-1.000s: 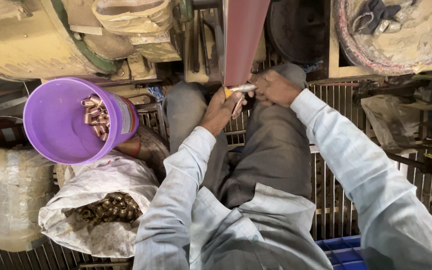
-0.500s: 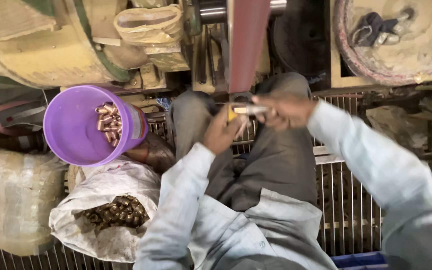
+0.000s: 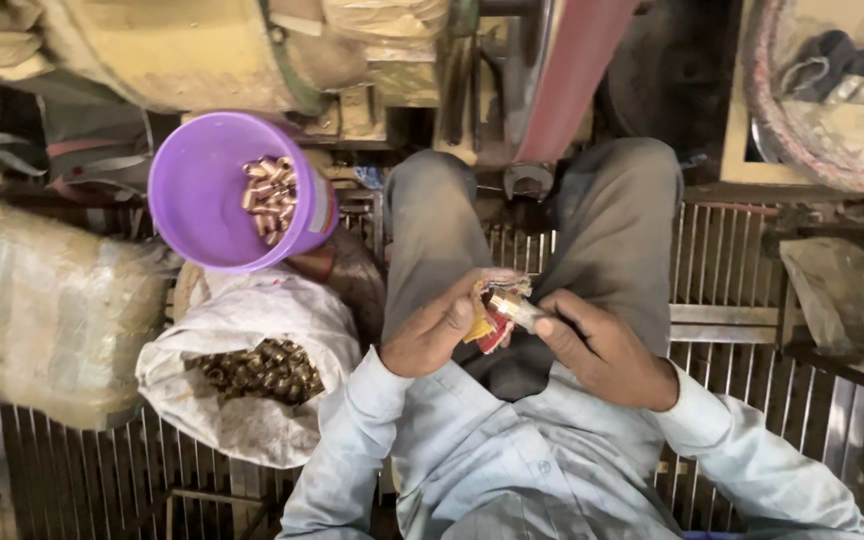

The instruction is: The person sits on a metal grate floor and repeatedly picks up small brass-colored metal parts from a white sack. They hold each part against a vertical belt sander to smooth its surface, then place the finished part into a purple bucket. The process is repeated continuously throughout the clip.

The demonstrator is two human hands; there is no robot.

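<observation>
two hands meeting over lap, left hand [image 3: 437, 335] and right hand [image 3: 592, 345] pinching small brass fitting [image 3: 508, 306]

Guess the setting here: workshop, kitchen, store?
Most likely a small metal workshop. A reddish belt runs on a grimy machine, a purple bucket and a white sack hold brass parts, and the left hand and right hand hold one piece.

Glossy purple plastic bucket [image 3: 214, 200] holds shiny brass fittings [image 3: 270, 196]. Rough white woven sack [image 3: 252, 350] holds duller ones. Shiny metal fitting [image 3: 510, 307], matt cloth shirt [image 3: 512, 470], metal grate floor [image 3: 732, 300].
</observation>
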